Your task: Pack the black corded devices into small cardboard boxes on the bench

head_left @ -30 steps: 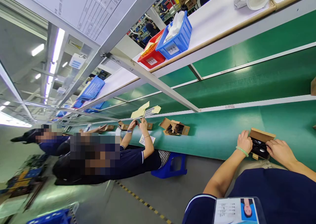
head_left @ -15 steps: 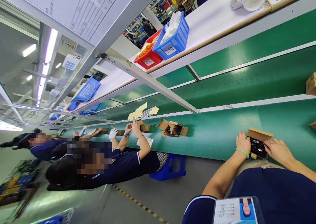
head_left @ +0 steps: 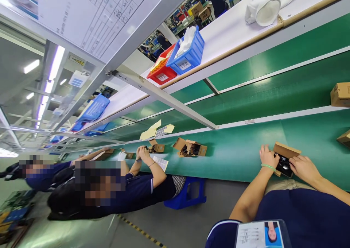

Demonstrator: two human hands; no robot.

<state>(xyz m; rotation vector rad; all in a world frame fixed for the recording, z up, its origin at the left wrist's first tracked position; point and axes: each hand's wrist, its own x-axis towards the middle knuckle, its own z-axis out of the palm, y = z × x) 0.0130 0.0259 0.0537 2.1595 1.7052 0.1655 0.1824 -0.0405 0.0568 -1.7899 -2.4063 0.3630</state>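
Observation:
In front of me on the green belt is a small brown cardboard box (head_left: 288, 150), its lid flap raised on the far side. Glossy black items (head_left: 284, 164) and dark cable lie inside; their exact kind is hard to make out. My left hand (head_left: 267, 157), with a light green bangle at the wrist, grips the box's left side, fingers curled at the edge. On the right side my right hand (head_left: 304, 169) holds the box, fingertips bent over the rim by the black items.
An open box with black cables (head_left: 193, 148) stands on the belt (head_left: 232, 157) to the left. Co-workers sit further left, one beside a label sheet (head_left: 160, 163). Boxes (head_left: 340, 95) are at the right. The shelf above bears blue (head_left: 188, 54) and red bins (head_left: 162, 73).
The view has shifted slightly. Both my hands stay at the box with little movement. The nearest co-worker's raised hand has come down to meet the other hand.

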